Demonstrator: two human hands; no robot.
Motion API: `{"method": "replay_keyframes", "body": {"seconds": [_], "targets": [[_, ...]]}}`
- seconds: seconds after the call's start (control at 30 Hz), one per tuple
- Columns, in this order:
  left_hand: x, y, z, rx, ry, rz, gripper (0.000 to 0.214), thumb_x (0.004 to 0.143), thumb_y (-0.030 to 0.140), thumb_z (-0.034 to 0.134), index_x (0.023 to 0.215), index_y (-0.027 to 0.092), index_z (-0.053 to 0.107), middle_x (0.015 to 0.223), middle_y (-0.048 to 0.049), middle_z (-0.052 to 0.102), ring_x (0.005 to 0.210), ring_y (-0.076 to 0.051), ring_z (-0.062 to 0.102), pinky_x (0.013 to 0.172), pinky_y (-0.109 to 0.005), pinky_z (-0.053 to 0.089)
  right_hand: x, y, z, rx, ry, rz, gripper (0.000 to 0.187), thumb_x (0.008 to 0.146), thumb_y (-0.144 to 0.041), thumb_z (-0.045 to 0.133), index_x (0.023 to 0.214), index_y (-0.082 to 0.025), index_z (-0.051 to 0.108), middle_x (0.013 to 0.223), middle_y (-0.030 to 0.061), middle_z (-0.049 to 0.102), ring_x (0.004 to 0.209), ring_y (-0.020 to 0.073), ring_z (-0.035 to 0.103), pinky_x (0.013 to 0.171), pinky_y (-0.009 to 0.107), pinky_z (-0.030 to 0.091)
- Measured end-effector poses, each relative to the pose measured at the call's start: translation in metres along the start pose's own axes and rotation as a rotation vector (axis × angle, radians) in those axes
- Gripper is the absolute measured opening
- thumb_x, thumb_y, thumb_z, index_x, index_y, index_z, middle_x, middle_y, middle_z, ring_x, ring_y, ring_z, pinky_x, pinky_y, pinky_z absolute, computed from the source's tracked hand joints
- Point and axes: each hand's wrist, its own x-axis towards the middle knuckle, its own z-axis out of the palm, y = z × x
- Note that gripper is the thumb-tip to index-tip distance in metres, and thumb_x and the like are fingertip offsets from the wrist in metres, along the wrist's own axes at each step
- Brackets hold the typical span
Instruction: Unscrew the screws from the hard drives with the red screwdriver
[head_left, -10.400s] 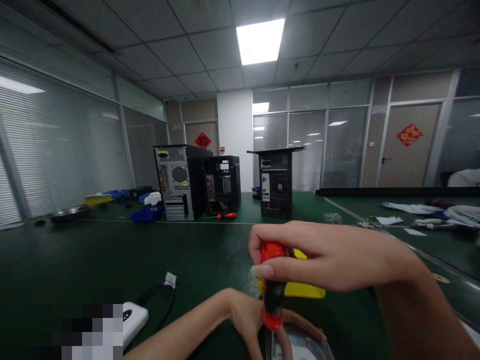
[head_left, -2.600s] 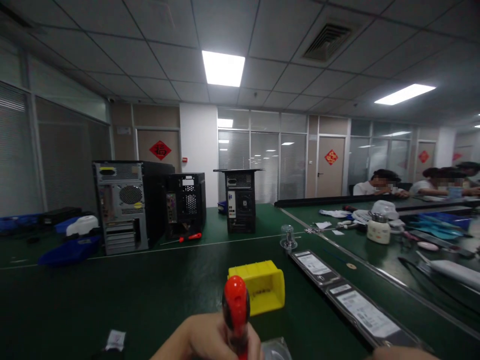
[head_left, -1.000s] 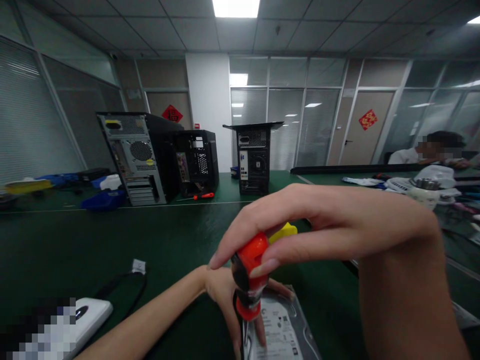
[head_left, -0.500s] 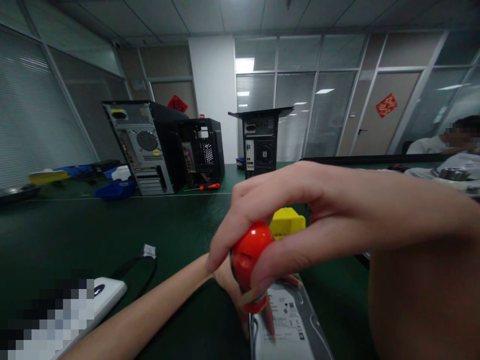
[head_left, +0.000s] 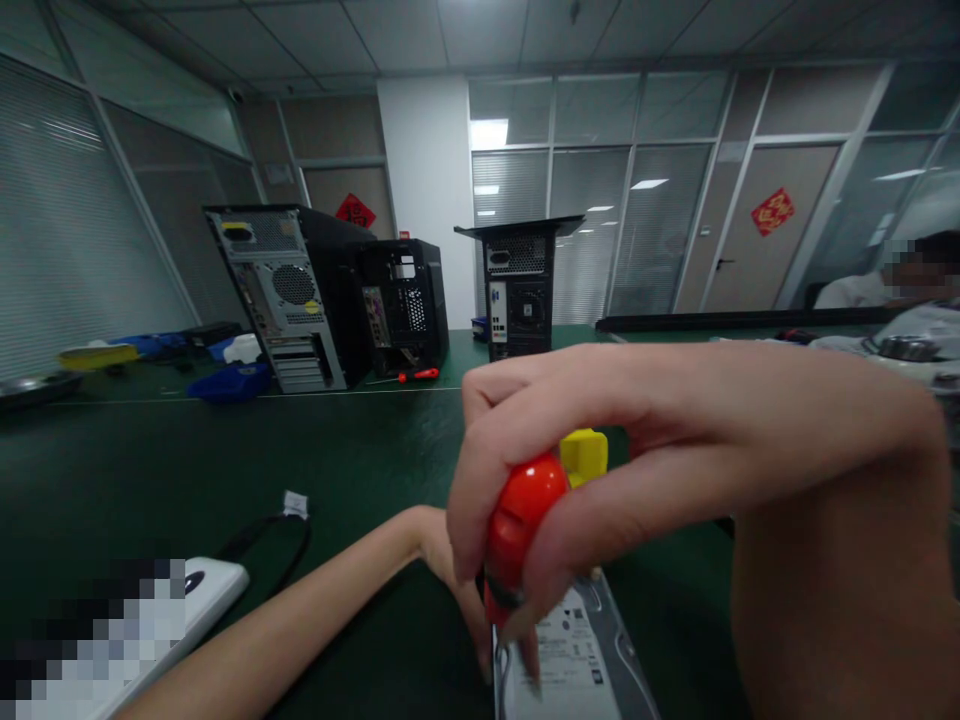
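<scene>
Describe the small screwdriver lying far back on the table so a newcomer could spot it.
Start at the three computer towers standing on the green table. The screwdriver lies flat at the foot of the middle, open black one. Its red handle, thin and lying down, sets it apart from the blue bin nearby.

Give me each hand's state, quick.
Left hand: rests on the hard drive, steadying it.
Right hand: closed on the screwdriver.
</scene>
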Motion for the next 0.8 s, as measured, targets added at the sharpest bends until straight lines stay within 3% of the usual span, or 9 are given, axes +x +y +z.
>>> {"method": "replay_keyframes", "body": {"seconds": [0.1,0.17,0.33,0.47,0.57,0.7,0.8], "targets": [[0.000,-0.002,-0.001,-0.021,-0.015,0.012,0.041,0.062,0.056,0.074,0.076,0.018,0.076,0.130,0.0030,0.050,0.130,-0.030,0.035,0.107,-0.031,0.027,0.002,-0.006,0.001,-0.005,0.001,0.087,0.029,0.095,-0.022,0.037,0.099,-0.008,0.062,0.094,-0.0017,0.063,0.088,0.0024,0.056,0.078,0.004,0.043],[-0.001,-0.003,-0.002,-0.024,-0.017,0.027,0.039,0.060,0.051,0.077,0.077,0.016,0.076,0.135,0.0022,0.045,0.132,-0.031,0.032,0.109,-0.029,0.024,0.003,-0.005,0.001,-0.007,0.021,0.113,0.026,0.094,-0.023,0.040,0.099,-0.010,0.062,0.095,-0.0024,0.062,0.088,0.0026,0.057,0.077,0.005,0.044],[-0.002,-0.009,-0.001,-0.065,-0.059,0.139,0.037,0.055,0.039,0.083,0.085,0.018,0.075,0.133,-0.0003,0.048,0.133,-0.031,0.030,0.111,-0.030,0.018,0.000,0.009,-0.001,0.048,0.064,0.025,0.020,0.089,-0.021,0.054,0.099,-0.005,0.062,0.097,0.0033,0.061,0.086,0.0049,0.057,0.076,0.009,0.045],[0.001,-0.012,0.001,-0.113,-0.052,0.112,0.037,0.053,0.035,0.084,0.084,0.018,0.074,0.141,0.0007,0.039,0.134,-0.030,0.029,0.111,-0.029,0.014,0.002,0.012,0.002,0.043,0.110,0.077,0.022,0.089,-0.026,0.055,0.098,-0.008,0.063,0.094,0.0029,0.061,0.084,0.0070,0.057,0.071,0.013,0.045],[0.002,-0.011,0.001,-0.074,-0.065,0.181,0.035,0.054,0.035,0.084,0.082,0.017,0.075,0.144,0.0010,0.034,0.135,-0.031,0.025,0.112,-0.028,0.009,0.005,0.010,0.005,0.006,0.113,0.120,0.026,0.089,-0.034,0.054,0.094,-0.010,0.064,0.091,0.0022,0.062,0.082,0.0092,0.057,0.067,0.017,0.044],[0.001,-0.007,0.001,-0.113,-0.097,0.252,0.057,0.057,0.037,0.083,0.109,0.016,0.068,0.129,-0.0040,0.052,0.135,-0.030,0.027,0.113,-0.031,0.009,0.005,0.004,0.008,-0.013,0.130,0.215,0.032,0.088,-0.042,0.052,0.089,-0.012,0.065,0.081,0.0000,0.061,0.070,0.0071,0.055,0.055,0.017,0.039],[0.000,-0.006,0.000,-0.125,-0.079,0.180,0.065,0.057,0.038,0.083,0.115,0.016,0.064,0.127,-0.0058,0.053,0.134,-0.029,0.029,0.112,-0.031,0.017,0.004,0.003,0.007,-0.048,0.127,0.293,0.033,0.089,-0.041,0.051,0.083,-0.012,0.065,0.073,-0.0011,0.059,0.062,0.0056,0.051,0.049,0.017,0.033]]}}
